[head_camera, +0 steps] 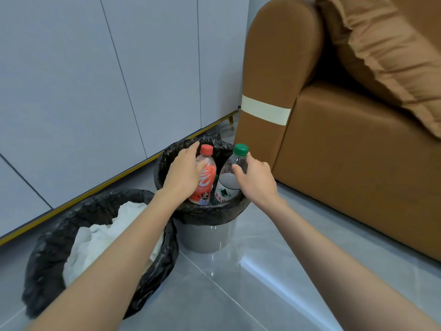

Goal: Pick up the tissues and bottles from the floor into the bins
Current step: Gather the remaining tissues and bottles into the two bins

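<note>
Both bottles already stand inside the far bin (205, 237), necks well above its bag-lined rim. The right hand (256, 181) has its grip clamped on the green-capped bottle (230, 180), thumb and forefinger pinching just below the cap. The left hand (183, 174) lies over the red-capped bottle (207, 177) with the thumb across it; whether that grip is closed I cannot tell. The tissues (95, 240) sit in the near bin (47, 247).

The likely trouble is in letting go: both bottles are tall and leaning, so one released off balance could tip over the rim and roll across the floor (262, 271). Pressing them down hard could drag the loose bag inward or rock the bin, which looks light
</note>
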